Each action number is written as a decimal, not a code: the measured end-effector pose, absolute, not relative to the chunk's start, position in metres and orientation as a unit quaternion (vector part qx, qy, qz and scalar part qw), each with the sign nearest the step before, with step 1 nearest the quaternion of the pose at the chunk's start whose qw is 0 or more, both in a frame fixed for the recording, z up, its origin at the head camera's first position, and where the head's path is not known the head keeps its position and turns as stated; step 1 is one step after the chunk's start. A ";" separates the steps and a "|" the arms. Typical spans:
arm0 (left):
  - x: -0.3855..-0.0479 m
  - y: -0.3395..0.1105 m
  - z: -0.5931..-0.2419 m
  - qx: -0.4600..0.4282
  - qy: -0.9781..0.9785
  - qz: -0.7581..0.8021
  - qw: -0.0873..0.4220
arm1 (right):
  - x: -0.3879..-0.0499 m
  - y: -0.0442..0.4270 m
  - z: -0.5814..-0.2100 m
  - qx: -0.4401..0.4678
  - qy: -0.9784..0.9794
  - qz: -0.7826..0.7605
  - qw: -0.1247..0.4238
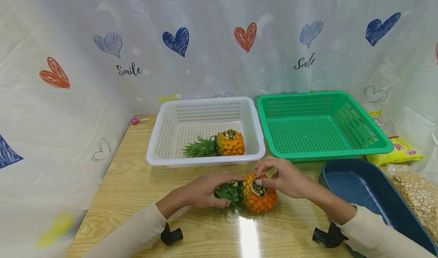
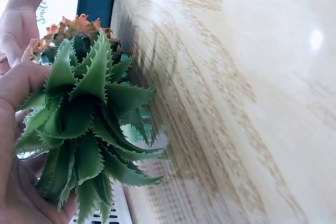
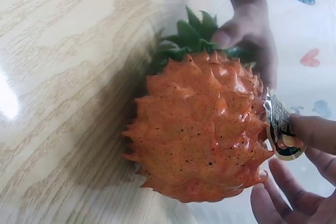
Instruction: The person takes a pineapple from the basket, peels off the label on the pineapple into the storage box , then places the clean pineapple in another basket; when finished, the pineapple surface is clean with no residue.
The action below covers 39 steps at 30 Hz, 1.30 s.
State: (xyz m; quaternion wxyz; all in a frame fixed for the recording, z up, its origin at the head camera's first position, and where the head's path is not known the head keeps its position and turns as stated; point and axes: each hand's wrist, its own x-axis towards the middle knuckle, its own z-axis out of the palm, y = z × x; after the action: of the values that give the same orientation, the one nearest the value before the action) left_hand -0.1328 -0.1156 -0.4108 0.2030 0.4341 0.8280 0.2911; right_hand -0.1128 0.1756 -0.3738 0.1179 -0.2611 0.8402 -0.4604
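A small orange pineapple (image 1: 261, 204) lies on its side on the wooden table, its green leaf crown (image 2: 86, 124) pointing left. My left hand (image 1: 205, 191) grips the crown, fingers on the far side and thumb on the near side. On the fruit's upper side is a black and gold oval label (image 1: 259, 188). My right hand (image 1: 289, 178) touches this label with the thumb, the other fingers loosely bent beside the fruit. Seen in the right wrist view, the label (image 3: 283, 129) stands partly off the spiky skin. A second pineapple (image 1: 230, 144) with a similar label lies in the white basket (image 1: 205, 161).
Right of the white basket stands a green basket (image 1: 328, 153). A dark blue tray (image 1: 359, 185) sits at the right, beside a yellow packet (image 1: 393, 153) and a clear bag of grains (image 1: 415, 197). A pink lollipop (image 1: 134, 121) lies at the table's back left corner.
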 end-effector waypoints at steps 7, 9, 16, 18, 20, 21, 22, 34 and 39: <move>-0.133 -0.116 -0.413 0.435 0.829 0.291 0.199 | -0.109 0.176 -0.371 -0.273 0.822 -0.484 0.126; -0.133 -0.116 -0.413 0.434 0.829 0.292 0.197 | -0.108 0.175 -0.370 -0.275 0.817 -0.488 0.133; -0.132 -0.116 -0.412 0.435 0.830 0.291 0.194 | -0.105 0.175 -0.366 -0.286 0.808 -0.499 0.131; -0.132 -0.116 -0.412 0.435 0.830 0.289 0.193 | -0.105 0.175 -0.365 -0.288 0.808 -0.499 0.122; -0.132 -0.116 -0.412 0.435 0.831 0.289 0.194 | -0.105 0.175 -0.364 -0.289 0.809 -0.499 0.114; -0.132 -0.116 -0.412 0.434 0.831 0.289 0.194 | -0.105 0.176 -0.364 -0.288 0.809 -0.499 0.113; -0.132 -0.116 -0.412 0.433 0.831 0.289 0.195 | -0.105 0.176 -0.363 -0.287 0.809 -0.500 0.113; -0.133 -0.115 -0.407 0.414 0.834 0.291 0.221 | -0.108 0.190 -0.360 -0.263 0.808 -0.508 0.139; -0.133 -0.115 -0.406 0.404 0.836 0.290 0.231 | -0.111 0.196 -0.363 -0.262 0.813 -0.504 0.130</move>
State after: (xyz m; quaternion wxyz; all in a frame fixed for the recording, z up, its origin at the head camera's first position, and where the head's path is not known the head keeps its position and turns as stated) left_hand -0.1328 -0.1146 -0.4055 0.2312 0.4044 0.8361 0.2897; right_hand -0.1112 0.1965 -0.3628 0.1304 -0.2618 0.8127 -0.5039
